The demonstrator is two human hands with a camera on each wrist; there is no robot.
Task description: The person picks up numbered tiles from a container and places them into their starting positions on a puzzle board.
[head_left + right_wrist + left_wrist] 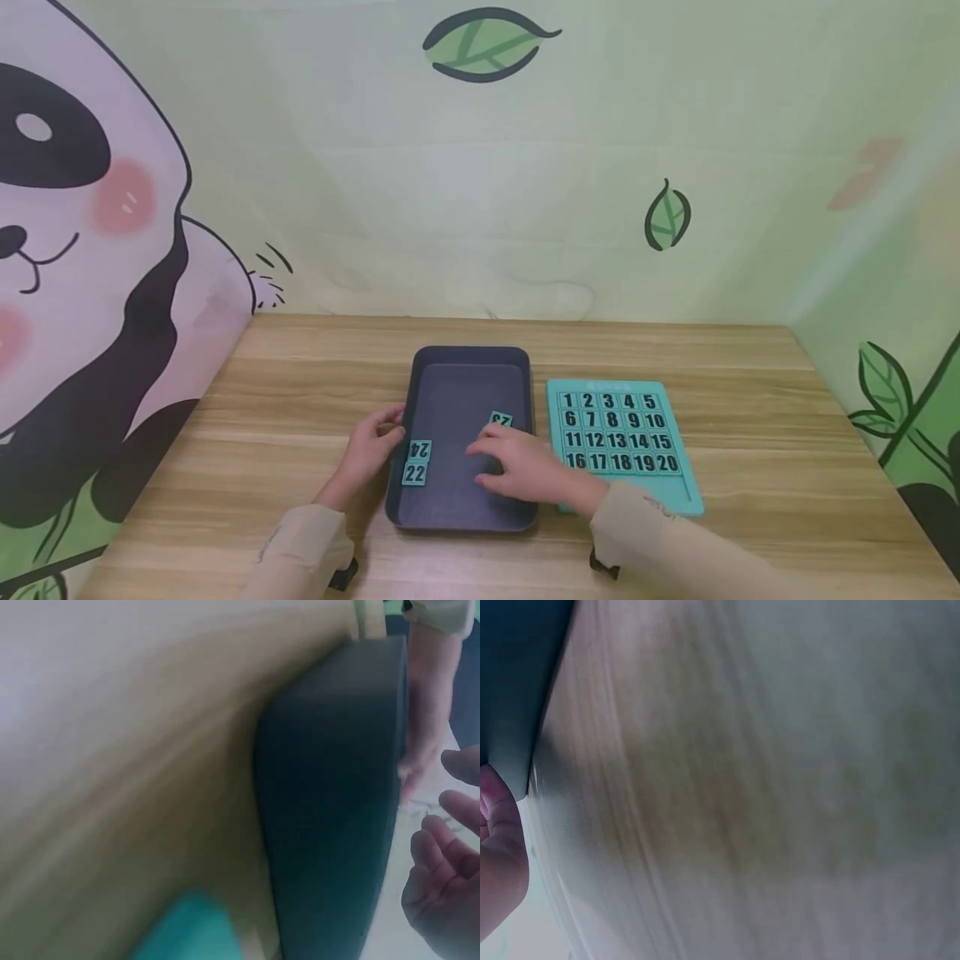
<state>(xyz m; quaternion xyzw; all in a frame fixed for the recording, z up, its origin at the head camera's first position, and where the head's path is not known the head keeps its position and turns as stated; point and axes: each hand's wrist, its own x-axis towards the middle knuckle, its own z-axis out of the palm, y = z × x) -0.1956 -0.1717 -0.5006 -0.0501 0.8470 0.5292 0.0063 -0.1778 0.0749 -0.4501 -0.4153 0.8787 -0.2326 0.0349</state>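
Note:
A dark shallow tray (457,518) lies on the wooden table. My left hand (371,450) grips its left rim, thumb and fingers at the edge. Inside the tray, my right hand (521,467) hovers over the right half, fingers spread and slightly bent, nothing between them. Just beyond those fingers is a teal number tile (501,418), upside down and partly covered by the hand. Along the left wall sit the 22 tile (415,474) and an upside-down 24 tile (419,450). The tray wall (330,780) fills the middle of the right wrist view.
A teal number board (678,496) lies right of the tray, rows 1 to 20 filled with tiles and a bare strip along its near side. My right forearm crosses its near left corner. Behind the table (322,358) hangs a printed panda-and-leaf backdrop (360,167).

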